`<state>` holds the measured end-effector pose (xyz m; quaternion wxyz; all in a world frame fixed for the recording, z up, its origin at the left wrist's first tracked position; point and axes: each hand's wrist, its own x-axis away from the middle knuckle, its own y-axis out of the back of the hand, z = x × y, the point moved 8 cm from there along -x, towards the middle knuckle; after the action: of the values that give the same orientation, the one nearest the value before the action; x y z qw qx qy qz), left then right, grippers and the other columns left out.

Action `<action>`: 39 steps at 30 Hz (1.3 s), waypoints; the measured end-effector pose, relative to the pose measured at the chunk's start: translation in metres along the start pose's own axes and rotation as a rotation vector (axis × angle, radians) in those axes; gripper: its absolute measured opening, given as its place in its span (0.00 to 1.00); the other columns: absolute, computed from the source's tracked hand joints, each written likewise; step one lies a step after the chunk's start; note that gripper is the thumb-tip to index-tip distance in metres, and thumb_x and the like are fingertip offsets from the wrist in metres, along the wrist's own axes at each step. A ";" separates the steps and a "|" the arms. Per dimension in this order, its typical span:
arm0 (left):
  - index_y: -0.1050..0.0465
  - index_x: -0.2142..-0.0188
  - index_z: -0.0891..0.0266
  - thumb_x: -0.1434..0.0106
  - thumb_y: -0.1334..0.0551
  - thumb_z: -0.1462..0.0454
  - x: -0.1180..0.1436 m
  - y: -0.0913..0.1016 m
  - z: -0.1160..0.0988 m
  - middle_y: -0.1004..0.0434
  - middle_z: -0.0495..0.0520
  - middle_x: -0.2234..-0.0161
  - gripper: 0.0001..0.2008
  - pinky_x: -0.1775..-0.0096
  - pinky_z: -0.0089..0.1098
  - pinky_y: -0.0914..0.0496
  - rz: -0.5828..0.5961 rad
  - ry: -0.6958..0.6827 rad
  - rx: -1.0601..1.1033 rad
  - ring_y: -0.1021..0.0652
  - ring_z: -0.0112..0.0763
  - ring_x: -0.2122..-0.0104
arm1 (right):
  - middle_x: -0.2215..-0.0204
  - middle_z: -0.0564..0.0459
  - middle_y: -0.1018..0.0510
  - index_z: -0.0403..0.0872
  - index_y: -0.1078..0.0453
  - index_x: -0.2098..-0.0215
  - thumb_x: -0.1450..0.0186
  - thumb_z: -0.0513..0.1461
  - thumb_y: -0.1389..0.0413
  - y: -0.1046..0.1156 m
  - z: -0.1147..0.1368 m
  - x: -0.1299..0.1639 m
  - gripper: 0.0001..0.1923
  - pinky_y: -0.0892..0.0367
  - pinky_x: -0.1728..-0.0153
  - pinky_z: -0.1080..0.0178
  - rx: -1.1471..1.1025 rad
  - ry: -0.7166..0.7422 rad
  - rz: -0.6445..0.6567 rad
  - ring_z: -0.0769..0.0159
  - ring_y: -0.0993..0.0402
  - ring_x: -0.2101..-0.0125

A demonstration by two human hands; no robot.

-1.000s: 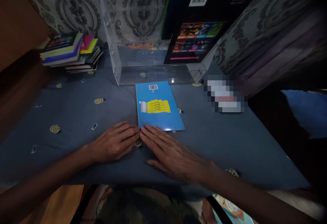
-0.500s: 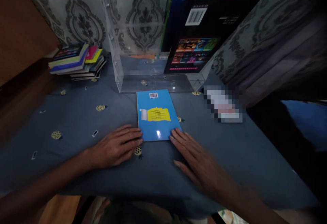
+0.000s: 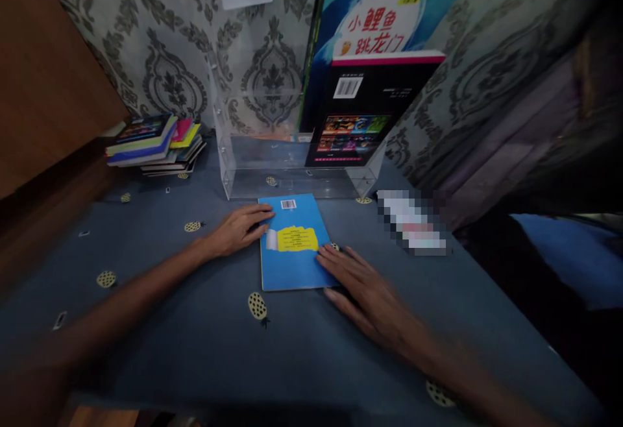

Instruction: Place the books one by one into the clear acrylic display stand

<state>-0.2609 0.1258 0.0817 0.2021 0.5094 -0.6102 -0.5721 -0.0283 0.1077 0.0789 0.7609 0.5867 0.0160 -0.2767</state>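
A thin blue book (image 3: pixel 292 245) lies back cover up on the blue patterned tablecloth (image 3: pixel 195 349), a yellow label and a barcode showing. My left hand (image 3: pixel 239 229) rests flat at the book's left edge, fingertips touching its upper left corner. My right hand (image 3: pixel 367 291) lies flat at the right edge, fingers over the lower right part of the cover. Neither hand grips anything. Just behind the book stands a clear acrylic holder (image 3: pixel 233 167) with a black book (image 3: pixel 360 115) and a larger teal book (image 3: pixel 389 12) upright inside.
A stack of several colourful books (image 3: pixel 156 145) sits at the back left by a wooden panel (image 3: pixel 43 89). A blurred-out item (image 3: pixel 413 222) lies right of the holder. Patterned wallpaper runs behind. The table's right edge drops into a dark area.
Both hands have moved away from me along the book's sides: the left from its near corner to its upper left edge, the right onto the lower right. The camera has tilted up.
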 end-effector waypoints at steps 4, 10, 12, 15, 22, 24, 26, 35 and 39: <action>0.32 0.39 0.67 0.25 0.48 0.59 -0.008 -0.009 0.009 0.31 0.64 0.38 0.21 0.38 0.48 0.33 -0.011 0.020 -0.009 0.29 0.42 0.38 | 0.34 0.43 0.34 0.48 0.42 0.31 0.25 0.47 0.54 -0.014 -0.038 -0.043 0.27 0.42 0.34 0.43 -0.059 -0.097 0.045 0.54 0.42 0.33; 0.33 0.37 0.63 0.25 0.48 0.58 -0.004 -0.016 0.014 0.35 0.62 0.35 0.22 0.36 0.50 0.37 -0.025 0.066 -0.076 0.36 0.44 0.33 | 0.35 0.40 0.34 0.43 0.38 0.34 0.26 0.49 0.56 -0.032 -0.091 -0.098 0.28 0.44 0.33 0.44 -0.088 -0.218 -0.021 0.53 0.42 0.32; 0.34 0.37 0.63 0.25 0.48 0.58 -0.005 -0.018 0.015 0.36 0.62 0.34 0.22 0.36 0.51 0.37 -0.008 0.086 -0.087 0.37 0.45 0.33 | 0.34 0.40 0.35 0.43 0.38 0.34 0.26 0.48 0.57 -0.035 -0.096 -0.102 0.28 0.45 0.32 0.44 -0.077 -0.228 -0.027 0.54 0.43 0.32; 0.34 0.37 0.63 0.25 0.49 0.58 -0.006 -0.018 0.017 0.36 0.62 0.34 0.22 0.36 0.52 0.38 0.013 0.094 -0.092 0.37 0.45 0.33 | 0.33 0.40 0.36 0.41 0.37 0.34 0.26 0.47 0.58 -0.037 -0.093 -0.101 0.28 0.46 0.32 0.44 -0.047 -0.235 -0.017 0.53 0.44 0.32; 0.33 0.37 0.61 0.26 0.49 0.58 -0.001 -0.015 0.010 0.34 0.61 0.35 0.22 0.36 0.50 0.37 0.011 0.030 -0.064 0.36 0.42 0.33 | 0.33 0.40 0.37 0.42 0.38 0.34 0.27 0.45 0.57 -0.037 -0.074 -0.089 0.28 0.46 0.33 0.44 0.009 -0.271 -0.018 0.53 0.44 0.32; 0.32 0.38 0.60 0.26 0.48 0.58 0.004 -0.015 0.003 0.33 0.60 0.35 0.21 0.37 0.50 0.36 0.011 0.004 -0.054 0.35 0.42 0.34 | 0.33 0.40 0.37 0.43 0.39 0.33 0.27 0.45 0.57 -0.037 -0.066 -0.079 0.28 0.46 0.33 0.43 0.014 -0.275 -0.024 0.53 0.45 0.32; 0.33 0.37 0.59 0.26 0.48 0.58 0.009 -0.014 -0.008 0.34 0.60 0.35 0.21 0.37 0.50 0.36 0.023 -0.020 -0.047 0.35 0.42 0.34 | 0.32 0.40 0.38 0.43 0.39 0.32 0.27 0.46 0.57 -0.036 -0.055 -0.066 0.28 0.46 0.33 0.42 0.022 -0.280 -0.027 0.52 0.45 0.31; 0.33 0.37 0.60 0.26 0.48 0.59 0.049 -0.011 -0.067 0.35 0.61 0.35 0.21 0.37 0.51 0.37 0.073 -0.081 -0.040 0.36 0.43 0.33 | 0.31 0.36 0.42 0.40 0.42 0.32 0.26 0.47 0.57 -0.029 0.007 -0.001 0.30 0.45 0.33 0.41 0.074 -0.269 0.023 0.49 0.48 0.31; 0.35 0.36 0.59 0.26 0.47 0.59 0.070 -0.011 -0.091 0.36 0.59 0.34 0.21 0.36 0.48 0.37 0.082 -0.114 -0.028 0.37 0.42 0.33 | 0.30 0.40 0.43 0.46 0.45 0.29 0.26 0.47 0.54 -0.023 0.036 0.029 0.29 0.45 0.33 0.41 0.072 -0.227 0.017 0.51 0.50 0.30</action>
<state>-0.2089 0.0235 0.0718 0.1974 0.4478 -0.6330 -0.5999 -0.0246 0.0605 0.0598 0.7384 0.5788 -0.0850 -0.3354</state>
